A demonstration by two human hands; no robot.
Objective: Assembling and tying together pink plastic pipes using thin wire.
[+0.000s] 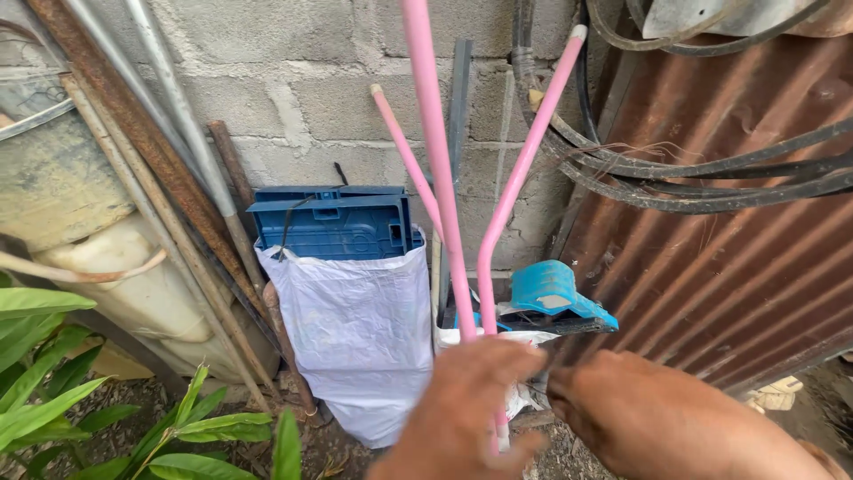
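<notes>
Left hand (462, 413) is closed around the lower part of a pink pipe (515, 178), low in the view, just in front of the block wall (311, 80). The pipe rises from the grip and leans right toward the top of the wall. Two further pink pipes (435, 133) stand beside it against the wall. Right hand (640, 409) sits just right of the left, fingers pointing toward the pipes; whether it grips anything cannot be told. Left of the pipes, a blue plastic crate (333, 222) sits in a white woven sack (360, 329). Rusted corrugated sheet (711, 284) stands right, with black hoses (693, 178) hanging across it
</notes>
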